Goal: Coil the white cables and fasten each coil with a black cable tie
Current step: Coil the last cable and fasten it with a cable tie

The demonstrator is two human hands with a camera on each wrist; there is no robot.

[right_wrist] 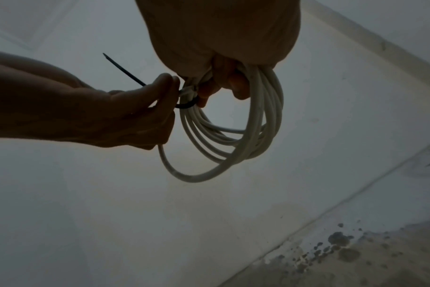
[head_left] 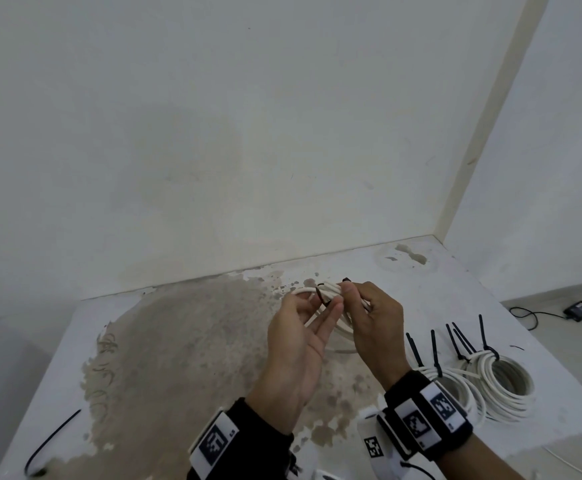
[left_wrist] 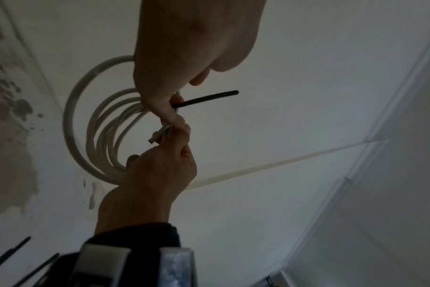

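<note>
Far left of the held coil, one loose black plastic cable tie [head_left: 52,441] lies on the stained white worktop [head_left: 185,358].

My left hand [head_left: 298,341] sits just left of the coil of white round cable [right_wrist: 233,139], which I hold up above the worktop. Its fingertips [right_wrist: 168,81] pinch the black cable tie [right_wrist: 187,104] already looped round the strands. The tie's free tail [right_wrist: 123,70] runs straight back over this hand, away from the coil. I judge the coming pull goes along that tail, so the left hand is the nearer one for cinching.

My right hand [head_left: 374,323] grips the coil bundle right beside the loop, fingers curled through the turns.

Right of the coil, tied white cable coils [head_left: 504,386] rest on the worktop, black tails sticking up.

The tie's locking head is hidden between the fingers; I cannot tell how tight the loop is.
</note>
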